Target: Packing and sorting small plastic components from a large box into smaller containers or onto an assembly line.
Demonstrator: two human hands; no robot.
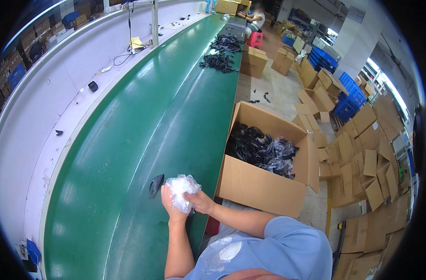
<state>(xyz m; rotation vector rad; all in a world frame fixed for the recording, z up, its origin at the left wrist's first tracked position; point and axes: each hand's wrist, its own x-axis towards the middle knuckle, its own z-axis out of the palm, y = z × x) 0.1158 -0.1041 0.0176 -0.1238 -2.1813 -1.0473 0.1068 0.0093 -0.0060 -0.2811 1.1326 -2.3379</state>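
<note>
Over the green bench, both my hands grip a crumpled bundle of clear plastic bags (181,189). My left hand (172,205) wraps the bundle from the left and below, its fingers partly hidden behind the plastic. From the right, my right hand (201,200) pinches the bundle's lower edge. A black curved plastic part (155,185) lies on the green surface just left of my left hand, apart from it. To my right stands an open cardboard box (264,184) with many black parts (250,142) inside, some of them in clear bags.
The long green bench (115,154) runs away from me beside a white ledge (73,126) with small black pieces. Piles of black parts (218,62) lie farther along. Cardboard boxes (357,172) and blue crates (350,95) crowd the right. Another person (256,19) sits at the far end.
</note>
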